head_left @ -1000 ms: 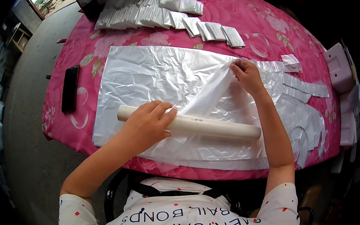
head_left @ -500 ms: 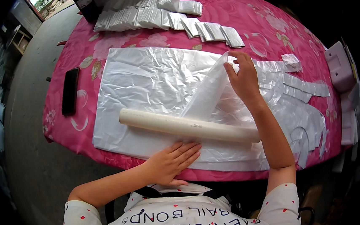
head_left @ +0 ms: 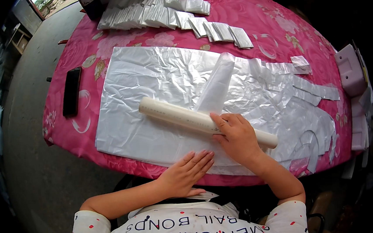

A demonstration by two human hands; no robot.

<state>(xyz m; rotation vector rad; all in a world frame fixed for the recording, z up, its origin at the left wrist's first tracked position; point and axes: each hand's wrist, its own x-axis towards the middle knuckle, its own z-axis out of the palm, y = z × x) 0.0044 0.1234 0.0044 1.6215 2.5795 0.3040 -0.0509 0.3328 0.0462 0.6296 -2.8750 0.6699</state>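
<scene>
A stack of clear, silvery plastic bags (head_left: 132, 90) lies spread on the table before me. Across it rests a white plastic pipe (head_left: 173, 112), slanting down to the right. My right hand (head_left: 237, 138) is closed around the pipe right of its middle, thumb on the near side. From beyond the pipe a narrow folded flap of thin plastic (head_left: 216, 83) points away from me, its near end hidden under the pipe. My left hand (head_left: 187, 172) lies flat on the stack's near edge, fingers stretched out, apart from the pipe.
Small folded plastic packets (head_left: 156, 16) stand in rows at the table's far side. A black phone (head_left: 72, 91) lies at the left on the pink flowered tablecloth (head_left: 114, 39). Cut bag handles (head_left: 320, 90) spread rightward, near a pale pink plastic container (head_left: 351, 70). A dark bottle (head_left: 90, 5) stands far left.
My right hand let go of the flap's far tip and came down onto the pipe. The pipe has shifted right and slightly away from me. My left hand moved slightly right.
</scene>
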